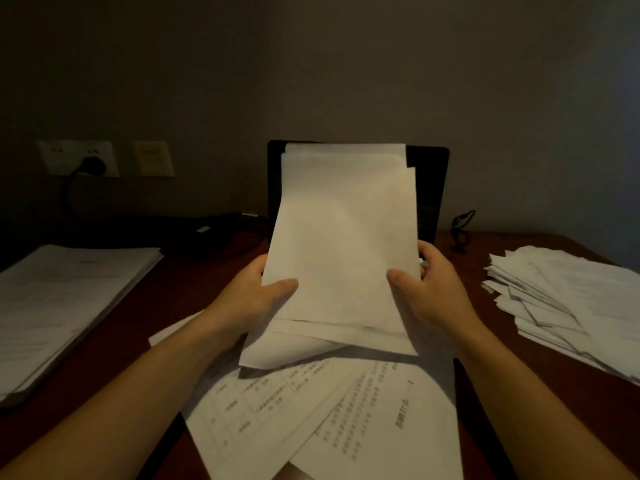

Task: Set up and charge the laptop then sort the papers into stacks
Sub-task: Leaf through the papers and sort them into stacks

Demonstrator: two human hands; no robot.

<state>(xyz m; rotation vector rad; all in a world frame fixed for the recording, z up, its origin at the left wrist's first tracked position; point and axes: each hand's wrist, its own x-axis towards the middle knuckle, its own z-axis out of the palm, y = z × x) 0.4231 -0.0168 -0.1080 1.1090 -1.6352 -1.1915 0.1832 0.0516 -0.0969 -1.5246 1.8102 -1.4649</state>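
Head view: both hands are holding a sheaf of white papers [343, 244] upright over the middle of the desk [519, 393], in front of the open laptop [429, 188], whose dark screen is showing behind the sheaf's top edge. The left hand [258, 292] is pinching the lower left edge, thumb lying across the front, fingers hidden behind. The right hand [429, 289] is doing the same at the lower right edge. The sheets are sitting unevenly, corners stepping out at top and bottom. Below them, loose printed sheets [311, 410] are lying fanned on the desk. A squared stack [62, 306] is resting far left, a ragged pile [561, 299] far right. A plug is sitting in the wall socket [90, 164]. Judgement: the sheaf is looking light, limp and slippery sheet on sheet. Gripping both side edges low down, thumbs pressing, should be stopping it fanning out or bowing over.
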